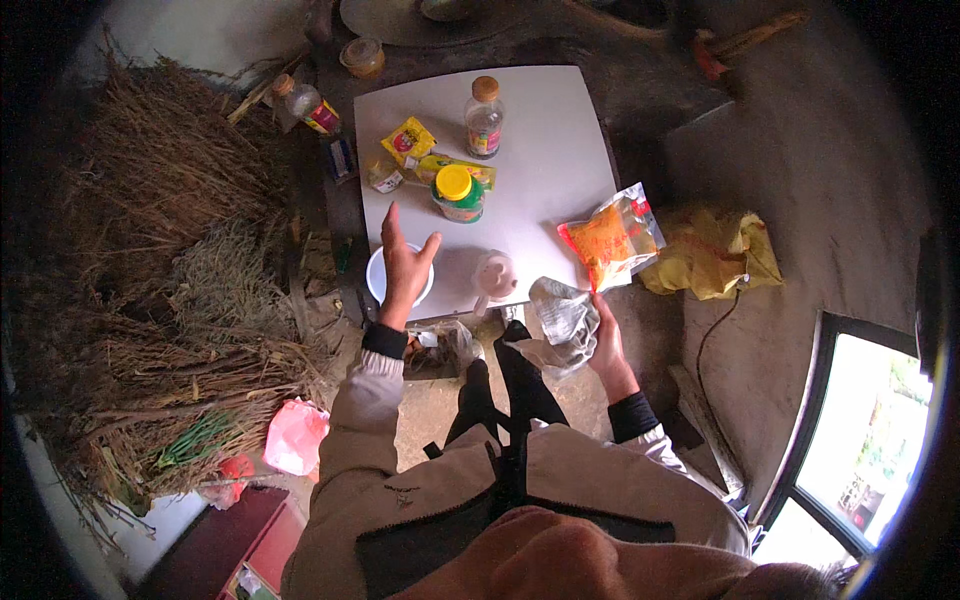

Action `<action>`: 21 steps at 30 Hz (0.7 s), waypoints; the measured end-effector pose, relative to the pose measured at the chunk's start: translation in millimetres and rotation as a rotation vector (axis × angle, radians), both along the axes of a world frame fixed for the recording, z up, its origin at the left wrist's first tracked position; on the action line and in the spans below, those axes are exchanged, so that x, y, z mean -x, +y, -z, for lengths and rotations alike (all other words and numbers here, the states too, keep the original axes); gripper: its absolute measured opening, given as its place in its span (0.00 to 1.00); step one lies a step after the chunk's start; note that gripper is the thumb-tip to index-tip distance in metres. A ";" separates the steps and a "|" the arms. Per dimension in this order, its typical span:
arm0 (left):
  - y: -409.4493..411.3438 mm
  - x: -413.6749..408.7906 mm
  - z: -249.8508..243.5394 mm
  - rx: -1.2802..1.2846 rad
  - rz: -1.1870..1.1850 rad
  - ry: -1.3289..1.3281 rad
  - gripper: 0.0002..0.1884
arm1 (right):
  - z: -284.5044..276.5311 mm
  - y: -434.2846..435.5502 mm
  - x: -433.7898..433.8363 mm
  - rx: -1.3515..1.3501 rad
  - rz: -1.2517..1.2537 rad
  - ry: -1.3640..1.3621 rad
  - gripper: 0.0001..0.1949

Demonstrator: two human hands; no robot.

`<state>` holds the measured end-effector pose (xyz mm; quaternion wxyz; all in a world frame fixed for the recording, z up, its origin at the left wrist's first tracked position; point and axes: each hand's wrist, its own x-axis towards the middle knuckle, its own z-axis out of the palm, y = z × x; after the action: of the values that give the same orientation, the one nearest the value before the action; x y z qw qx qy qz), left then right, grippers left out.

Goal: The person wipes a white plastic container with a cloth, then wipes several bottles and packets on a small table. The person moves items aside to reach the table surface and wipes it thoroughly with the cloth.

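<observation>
My left hand (405,268) is over a white bowl (377,279) near the table's front left, its fingers spread and holding nothing. My right hand (609,341) grips a crumpled greyish cloth (566,319) just off the front edge. Between the hands stands a pale, translucent lidded jug (495,276). Behind the bowl is a green jar with a yellow lid (457,195), beside yellow packets (409,141) and a small clear bag (385,177). A glass bottle with a brown cap (485,120) stands farther back. An orange-filled plastic packet (609,236) lies at the right edge.
The white tabletop (544,135) has a second bottle (309,105) and a small lidded tub (362,58) beyond it. Dry brushwood (172,157) is heaped at left. A yellow sack (697,255) lies at right, and a clear plastic bag (442,349) lies below the front edge.
</observation>
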<state>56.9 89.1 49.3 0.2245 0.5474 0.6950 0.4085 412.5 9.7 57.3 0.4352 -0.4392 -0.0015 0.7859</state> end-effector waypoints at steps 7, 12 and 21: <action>43.2 -9.5 46.1 0.164 0.024 -0.052 0.35 | 20.2 138.8 17.6 -0.995 -0.532 -1.116 0.26; 42.6 -10.1 49.3 0.191 -0.042 -0.119 0.30 | -19.8 221.0 101.4 -1.057 -0.796 -1.360 0.29; 9.2 -14.0 -9.0 0.116 -0.113 -0.135 0.24 | -10.8 266.7 104.0 -1.234 -0.756 -1.519 0.14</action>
<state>70.9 98.3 58.4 0.2790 0.4647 0.7305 0.4154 308.4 276.4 68.0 0.1944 -0.4898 -0.8120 0.2511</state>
